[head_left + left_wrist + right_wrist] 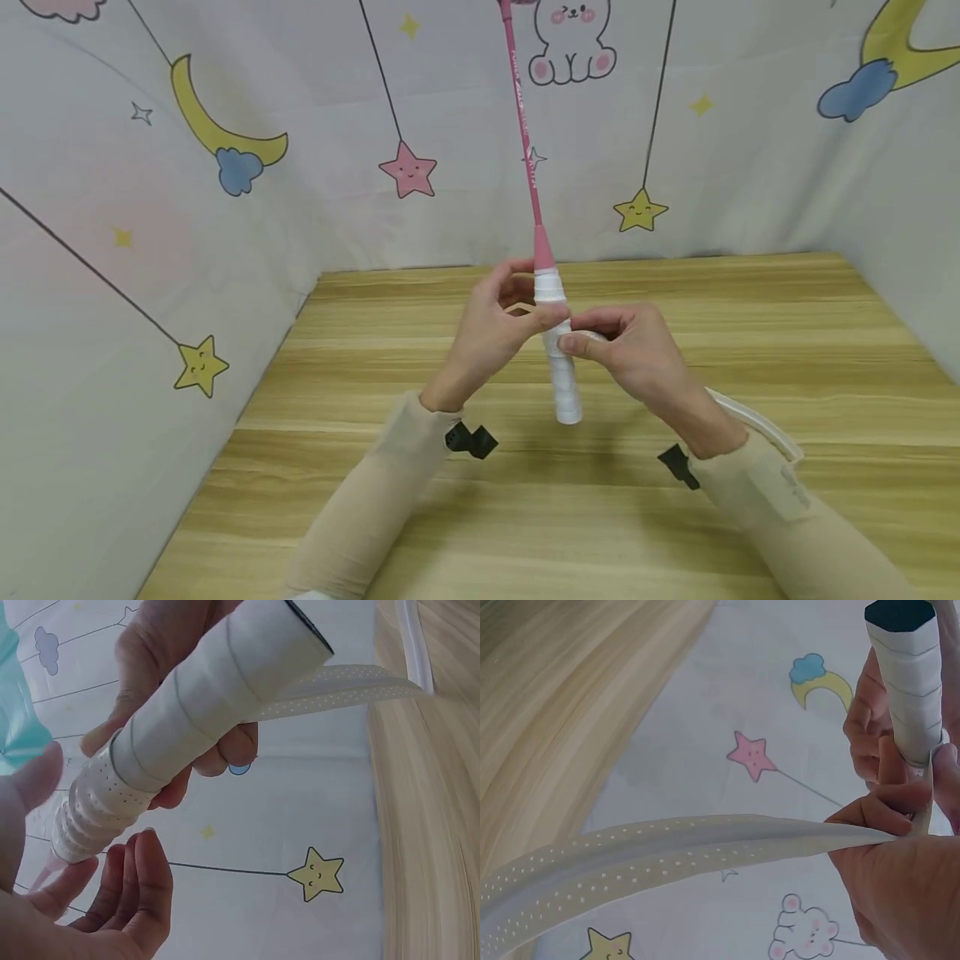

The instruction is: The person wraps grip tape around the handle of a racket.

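Observation:
A badminton racket (522,125) with a pink shaft stands nearly upright, its white handle (566,392) pointing down above the table. My left hand (487,325) grips the upper handle, thumb in front and fingers behind. With thumb and fingers, my right hand (641,358) pinches a white perforated grip tape (652,859) against the handle's right side. Turns of dotted tape (97,799) wrap the upper part; smooth white wrapping (202,697) covers the lower part. The tape's loose length trails past my right wrist. The racket's head is mostly out of view.
The wood-grain table (375,350) lies beneath both hands. Behind it hangs a pale cloth (300,208) printed with stars, moons and a bear. A black wrist mount (471,439) sits on the left sleeve. A teal thing (19,712) shows at the left wrist view's edge.

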Demonstrator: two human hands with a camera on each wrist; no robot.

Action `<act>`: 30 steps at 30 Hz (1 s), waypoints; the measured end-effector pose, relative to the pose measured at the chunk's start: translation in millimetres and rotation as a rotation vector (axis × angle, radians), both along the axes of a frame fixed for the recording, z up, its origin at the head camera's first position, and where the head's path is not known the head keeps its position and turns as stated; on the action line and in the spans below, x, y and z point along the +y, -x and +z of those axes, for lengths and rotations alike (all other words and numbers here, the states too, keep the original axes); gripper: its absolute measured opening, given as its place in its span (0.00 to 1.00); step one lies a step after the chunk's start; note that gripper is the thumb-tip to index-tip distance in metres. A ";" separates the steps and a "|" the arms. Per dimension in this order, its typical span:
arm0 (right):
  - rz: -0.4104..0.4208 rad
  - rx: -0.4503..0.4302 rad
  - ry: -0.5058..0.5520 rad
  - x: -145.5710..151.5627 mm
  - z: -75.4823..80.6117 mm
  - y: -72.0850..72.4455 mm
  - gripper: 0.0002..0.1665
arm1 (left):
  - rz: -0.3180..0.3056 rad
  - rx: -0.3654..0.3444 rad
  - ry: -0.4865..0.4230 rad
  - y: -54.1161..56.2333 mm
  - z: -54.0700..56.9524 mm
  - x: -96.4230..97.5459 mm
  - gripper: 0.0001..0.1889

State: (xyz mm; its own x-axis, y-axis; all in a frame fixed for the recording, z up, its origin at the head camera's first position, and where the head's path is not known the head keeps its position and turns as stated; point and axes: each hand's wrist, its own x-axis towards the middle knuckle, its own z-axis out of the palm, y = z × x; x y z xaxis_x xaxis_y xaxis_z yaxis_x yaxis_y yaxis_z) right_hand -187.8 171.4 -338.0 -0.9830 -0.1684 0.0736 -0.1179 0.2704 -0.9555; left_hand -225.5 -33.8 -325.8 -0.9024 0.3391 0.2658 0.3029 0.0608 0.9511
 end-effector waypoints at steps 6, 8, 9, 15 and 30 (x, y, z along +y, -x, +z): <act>-0.015 0.037 0.005 -1.1 -2.3 -0.5 0.18 | 0.046 0.025 0.009 0.0 -1.0 3.2 0.28; -0.014 0.038 -0.009 -1.2 -2.1 -0.8 0.18 | 0.043 0.004 0.000 -0.3 0.1 1.8 0.27; -0.012 0.038 -0.016 -1.2 -1.8 -1.1 0.18 | 0.043 -0.009 -0.001 -0.3 0.6 0.9 0.28; -0.005 0.032 -0.028 -0.6 0.4 -2.2 0.17 | 0.049 -0.059 -0.016 0.9 2.1 -2.2 0.29; -0.003 -0.013 0.048 1.3 3.1 -3.4 0.19 | -0.048 -0.103 -0.168 6.0 -1.9 -7.1 0.25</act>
